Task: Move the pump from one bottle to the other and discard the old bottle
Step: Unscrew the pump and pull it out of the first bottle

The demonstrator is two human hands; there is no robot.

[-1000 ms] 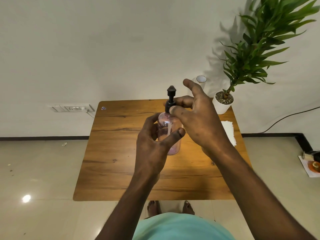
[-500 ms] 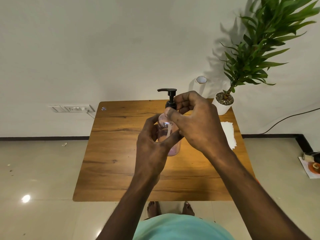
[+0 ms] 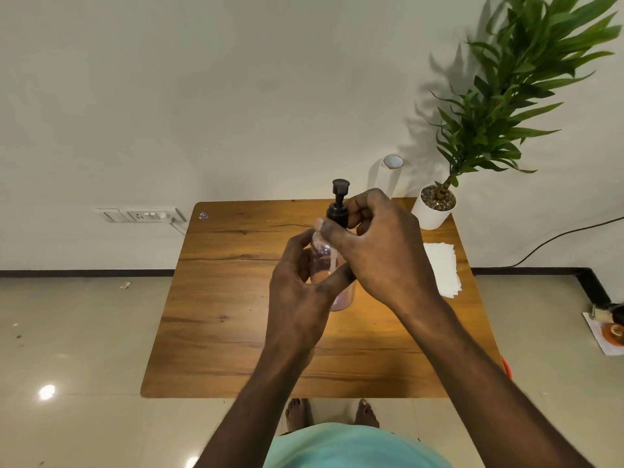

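Head view: the clear pink bottle (image 3: 332,282) stands upright on the wooden table (image 3: 219,298), near its middle. The left hand (image 3: 300,298) wraps the bottle's body, fingers closed on it. The right hand (image 3: 381,251) pinches the black pump (image 3: 338,206) at its collar, thumb and fingers clamped. White paper (image 3: 442,271) lies beside the potted plant (image 3: 435,211).

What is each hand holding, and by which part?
The left hand wraps the body of the pink bottle, standing on the table. The right hand pinches the collar of the black pump at the bottle's neck.
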